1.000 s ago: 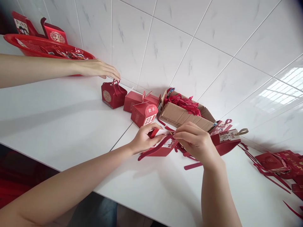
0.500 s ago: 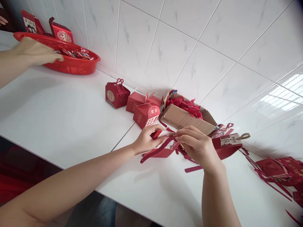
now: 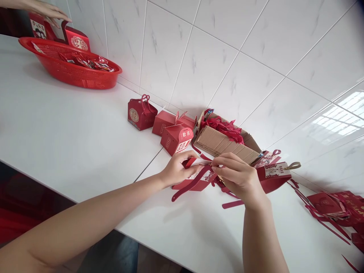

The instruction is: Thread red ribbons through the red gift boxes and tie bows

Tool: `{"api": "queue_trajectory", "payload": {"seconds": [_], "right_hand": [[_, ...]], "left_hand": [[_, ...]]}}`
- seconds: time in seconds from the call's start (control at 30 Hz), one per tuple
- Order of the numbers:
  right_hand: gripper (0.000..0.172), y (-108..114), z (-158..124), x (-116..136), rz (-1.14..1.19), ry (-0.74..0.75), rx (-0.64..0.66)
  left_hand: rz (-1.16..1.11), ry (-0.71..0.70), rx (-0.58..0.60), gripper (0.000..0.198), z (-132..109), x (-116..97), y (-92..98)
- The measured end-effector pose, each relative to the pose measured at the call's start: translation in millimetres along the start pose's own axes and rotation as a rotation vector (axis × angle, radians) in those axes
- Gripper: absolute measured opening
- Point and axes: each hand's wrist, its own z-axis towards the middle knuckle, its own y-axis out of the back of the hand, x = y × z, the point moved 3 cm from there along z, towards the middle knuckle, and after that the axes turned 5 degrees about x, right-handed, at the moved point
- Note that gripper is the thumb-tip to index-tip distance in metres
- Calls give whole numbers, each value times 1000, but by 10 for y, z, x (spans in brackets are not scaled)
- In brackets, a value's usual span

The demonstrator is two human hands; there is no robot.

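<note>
My left hand is closed on the upper edge of a red paper gift box on the white table. At the top of that box, my right hand pinches a dark red strap, whose punched free end hangs down across the box front. The fingers hide where strap and box meet. Just beyond my left hand stands a closed red box with a rounded tab. Past my right hand, another red box with a beige loop lies tilted.
A cardboard box of red ribbons stands against the tiled wall. Farther left are a corded red box and a red plastic basket holding small packets. Another person's hand is over red boxes behind the basket. Flattened red pieces lie right.
The other person's hand has moved from over the basket to the boxes behind it. My hands stay nearly in place; the strap's free end has shifted slightly right and down.
</note>
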Motion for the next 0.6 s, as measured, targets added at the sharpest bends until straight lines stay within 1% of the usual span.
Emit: {"api": "queue_trajectory", "payload": {"seconds": [0.13, 0.3, 0.43, 0.6], "right_hand": [[25, -14, -2, -28, -1, -2, -8], [25, -36, -10, -67, -49, -48, -12], [20, -38, 0, -53, -117, -169, -4], [16, -64, 5, -11, -129, -331, 33]], "left_hand": [[0, 6, -3, 18, -2, 5, 0], [26, -19, -48, 17, 5, 6, 11], [-6, -10, -47, 19, 5, 12, 8], [-11, 68, -71, 21, -8, -7, 0]]}}
